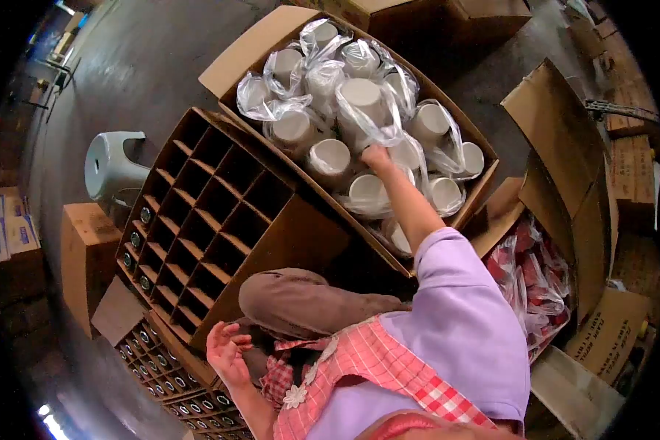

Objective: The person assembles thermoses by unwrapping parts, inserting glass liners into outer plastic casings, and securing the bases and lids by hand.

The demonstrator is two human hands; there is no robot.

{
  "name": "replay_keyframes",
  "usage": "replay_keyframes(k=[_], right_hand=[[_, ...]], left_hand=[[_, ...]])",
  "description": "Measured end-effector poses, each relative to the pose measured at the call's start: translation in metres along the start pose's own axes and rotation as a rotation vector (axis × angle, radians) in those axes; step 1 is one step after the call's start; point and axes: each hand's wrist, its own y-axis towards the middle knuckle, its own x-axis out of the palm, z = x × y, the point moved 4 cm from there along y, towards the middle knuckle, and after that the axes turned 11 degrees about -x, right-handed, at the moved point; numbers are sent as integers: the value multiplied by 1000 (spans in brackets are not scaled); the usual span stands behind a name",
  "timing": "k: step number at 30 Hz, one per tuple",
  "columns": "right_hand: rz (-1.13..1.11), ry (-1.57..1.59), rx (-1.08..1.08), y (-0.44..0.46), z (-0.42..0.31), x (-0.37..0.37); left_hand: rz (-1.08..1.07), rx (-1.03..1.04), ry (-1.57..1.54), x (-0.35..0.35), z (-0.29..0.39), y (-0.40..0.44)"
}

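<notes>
Nearest the camera are the person's pink checked apron (359, 359) and lilac shirt (462, 315), with a bent knee in brown trousers (293, 293) beyond them. The right hand (375, 156) reaches into an open carton (253, 44), its fingers closed on a clear plastic bag (378, 132) near the middle. Pale cylinders (361, 95), many wrapped in such plastic, stand packed around that hand. The left hand (229, 356) is well apart from it, empty, its fingers loosely curled and not together, beside the lower edge of a divided box (271, 253). Four round-topped items (145, 215) sit in compartments along that box's left side. Below are more divided boxes (154, 352) with round tops showing. On the right, another open carton (557, 125) holds red items (524, 264) in clear plastic. A pale stool (114, 165) stands at left on the grey floor (125, 81).
</notes>
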Motion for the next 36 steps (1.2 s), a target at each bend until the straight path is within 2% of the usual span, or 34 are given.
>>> replay_keyframes(k=[2, 4, 5, 7, 9, 10, 13, 15, 16, 18, 20, 22, 26, 28, 29, 30, 32, 33, 35, 36], right_hand=[[46, 110, -115, -18, -33, -36], [82, 21, -224, -16, -75, -82], [95, -121, -269, -7, -91, -104], [450, -319, -366, 10, -106, -143], [651, -493, -419, 38, -94, -142], [604, -541, -251, 40, -95, -136], [308, -432, 195, 64, -72, -124], [203, -443, 140, 102, -30, -120], [348, -388, -12, 93, -43, -125], [376, 55, -145, 86, -61, -134], [339, 489, -249, 65, -100, -146], [255, 918, -319, 20, -169, -151], [-86, 952, -755, -66, -250, -138], [-445, 1163, -609, -130, -301, -126], [-741, 1359, -373, -175, -334, -119], [-956, 1253, -390, -202, -338, -98], [-1367, 1000, -786, -264, -369, -73], [-1536, 840, -1171, -305, -392, -72], [-2098, 743, -935, -375, -393, -48], [-2254, 643, -864, -400, -386, -41]], left_hand=[[28, -18, 16, -4, 1, 2], [49, -41, 0, -13, -2, 6], [62, -55, -5, -15, -3, 7], [64, -63, -26, -11, -3, 10], [56, -62, -7, -10, -5, 15], [40, -83, -11, -10, -7, 16], [20, -126, -26, -11, -16, 19], [26, -168, -9, -15, -18, 13], [23, -172, -34, -21, -23, 11], [29, -134, -78, -28, -21, 12], [6, -95, -142, -30, -15, 10], [-29, -81, -147, -23, -2, 20], [-154, -89, -114, 26, 23, 51], [-307, -204, -255, 63, 21, 70], [-397, -281, -360, 81, 17, 76], [-497, -386, -430, 98, 17, 76], [-659, -578, -558, 123, 19, 68], [-683, -589, -611, 122, 21, 58], [-673, -530, -683, 106, 27, 35], [-649, -474, -708, 96, 29, 23]])
